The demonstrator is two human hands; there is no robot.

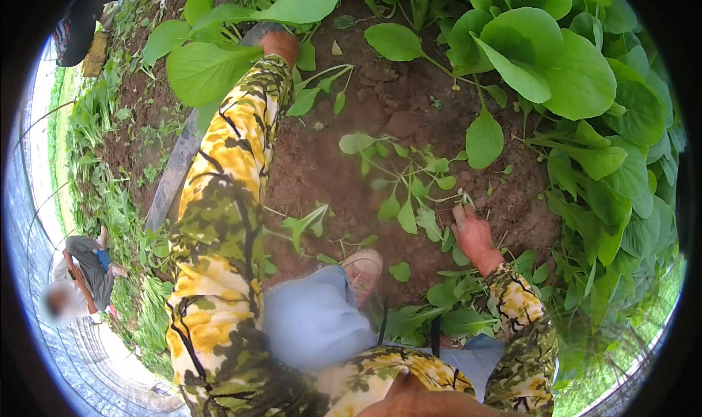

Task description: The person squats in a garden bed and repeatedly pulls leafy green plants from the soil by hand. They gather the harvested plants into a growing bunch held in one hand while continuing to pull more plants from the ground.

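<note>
My left hand reaches far forward. Its fingers are hidden among the broad green leaves of a leafy vegetable plant, beside a dark flat strip lying on the ground, so what it holds does not show. On the right, my right hand is low over brown soil. Its fingertips close around the pale root end of a thin, small-leaved plant, whose stems spread leftward over the soil. Both arms wear yellow and green patterned sleeves.
Dense leafy greens border the right side. Loose sprigs lie near my shoe. Cut greens line the far left, where a seated person is. Another person works at upper left, beside a yellowish object.
</note>
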